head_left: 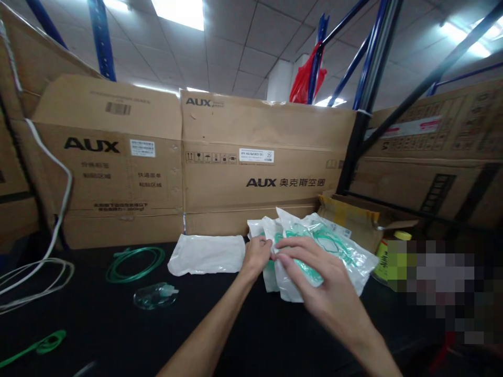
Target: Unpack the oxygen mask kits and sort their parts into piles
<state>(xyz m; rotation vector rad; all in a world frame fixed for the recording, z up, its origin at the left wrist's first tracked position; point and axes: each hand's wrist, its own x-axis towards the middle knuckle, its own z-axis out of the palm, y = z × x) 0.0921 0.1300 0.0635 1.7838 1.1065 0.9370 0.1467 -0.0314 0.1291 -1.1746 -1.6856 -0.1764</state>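
Note:
Several clear-and-white plastic pouches [356, 256] with coiled green tubing inside lie overlapping on the black table, right of centre. My left hand [257, 255] is at their left edge, its fingers closed on the edge of the front pouch. Just beside it, my right hand [320, 267] reaches over the same pouch, thumb and fingertips drawn together at that edge and covering part of the tubing. A flat white pouch [208, 254] lies left of my left hand. Farther left are a loose coil of green tubing [135, 264] and a clear mask [155, 296] with a pale green connector.
Tall cardboard boxes [220, 193] stand along the back of the black table [129, 340]. A yellow-green bottle [387, 256] and an open carton [353, 217] are at right. White cable [63, 209] and a green strap [51, 343] lie at left. The far right is pixelated.

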